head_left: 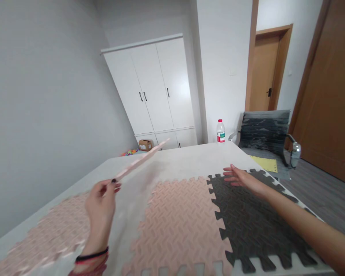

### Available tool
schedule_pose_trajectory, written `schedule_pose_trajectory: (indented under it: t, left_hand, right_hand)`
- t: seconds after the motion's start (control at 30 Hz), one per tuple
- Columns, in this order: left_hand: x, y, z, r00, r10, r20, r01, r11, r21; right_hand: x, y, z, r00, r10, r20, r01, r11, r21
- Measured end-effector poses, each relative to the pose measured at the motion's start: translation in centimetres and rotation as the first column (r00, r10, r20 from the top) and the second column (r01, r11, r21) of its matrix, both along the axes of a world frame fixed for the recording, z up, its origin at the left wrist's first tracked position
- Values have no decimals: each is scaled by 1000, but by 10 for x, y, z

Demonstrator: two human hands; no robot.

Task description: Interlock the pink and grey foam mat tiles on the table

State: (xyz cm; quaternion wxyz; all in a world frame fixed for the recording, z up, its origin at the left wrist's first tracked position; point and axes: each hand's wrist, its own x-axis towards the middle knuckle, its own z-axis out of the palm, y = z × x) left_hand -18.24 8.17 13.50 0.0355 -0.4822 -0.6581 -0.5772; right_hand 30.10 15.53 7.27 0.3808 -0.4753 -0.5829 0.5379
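Note:
My left hand (101, 205) is closed on the near edge of a pink foam puzzle mat tile (142, 160), which is lifted off the table, seen edge-on and blurred. My right hand (241, 178) lies open and flat on the far edge of a dark grey foam tile (247, 222). That grey tile is interlocked with a pink tile (178, 226) to its left. Another pink tile (51, 234) lies at the near left of the white table (189, 159).
A plastic bottle (220, 131) with a red cap stands at the table's far edge. A grey office chair (264, 134) with a yellow sheet (264, 163) on its seat is at the right. A white wardrobe (155, 88), a cardboard box (145, 145) and wooden doors stand behind.

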Motion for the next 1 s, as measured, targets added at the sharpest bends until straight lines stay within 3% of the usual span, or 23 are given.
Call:
schedule_pose_trajectory:
  t: [0.07, 0.13, 0.2, 0.3, 0.4, 0.53, 0.73, 1.0]
  left_hand:
    - [50, 25, 2, 956, -285, 77, 281, 958, 50]
    - [101, 45, -2, 864, -503, 27, 504, 864, -24]
    - [147, 61, -13, 784, -618, -53, 607, 782, -141]
    - [200, 80, -31, 693, -713, -108, 670, 692, -269]
    - [230, 98, -49, 640, -753, -156, 663, 643, -384]
    - [249, 120, -66, 634, -740, -224, 571, 644, -510]
    - [268, 139, -81, 617, -714, -330, 409, 650, -641]
    - [281, 155, -96, 568, -682, -462, 260, 681, -685]
  right_hand:
    - [9, 7, 8, 994, -21, -111, 15, 998, -53]
    - [24, 15, 14, 976, -53, -209, 33, 995, -95]
    - [46, 26, 17, 945, -127, -300, 94, 988, -121]
    - [89, 42, 13, 886, -335, -321, 305, 942, -139]
    - [128, 55, 0, 869, -460, -182, 443, 888, -126]
    - [152, 66, -24, 905, -424, -23, 422, 905, -57]
    - [159, 98, -60, 809, -498, 313, 463, 867, 181]
    - [149, 138, -94, 661, -487, 571, 283, 866, 412]
